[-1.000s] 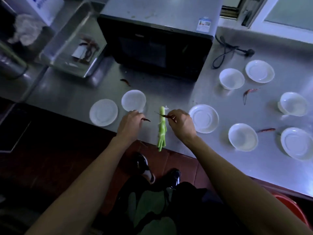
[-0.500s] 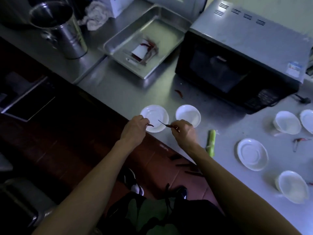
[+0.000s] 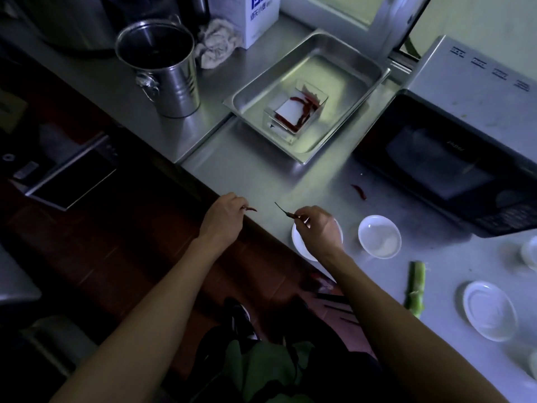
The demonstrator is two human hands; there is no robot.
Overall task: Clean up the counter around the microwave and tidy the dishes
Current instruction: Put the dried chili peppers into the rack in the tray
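My left hand [image 3: 223, 218] pinches a small dried red chili [image 3: 251, 209] at the counter's front edge. My right hand [image 3: 318, 228] pinches another dried chili [image 3: 286, 212] by its body, stem pointing up-left, above a white saucer [image 3: 302, 245]. A white bowl [image 3: 379, 237] sits just right of it. A third chili [image 3: 359, 191] lies loose on the steel counter in front of the black microwave [image 3: 453, 158]. Farther back, a steel tray [image 3: 308, 91] holds a clear box [image 3: 295, 112] with several red chilies.
A green vegetable stalk [image 3: 416, 289] lies near the front edge, with another white saucer [image 3: 489, 311] to its right. A steel bucket [image 3: 162, 68], a crumpled rag [image 3: 216, 43] and a white carton [image 3: 250, 16] stand at the back left.
My view has swung left and closer, bringing the tray and bucket into view. Both hands keep hold of their chilies and have shifted left along the counter, toward the tray.
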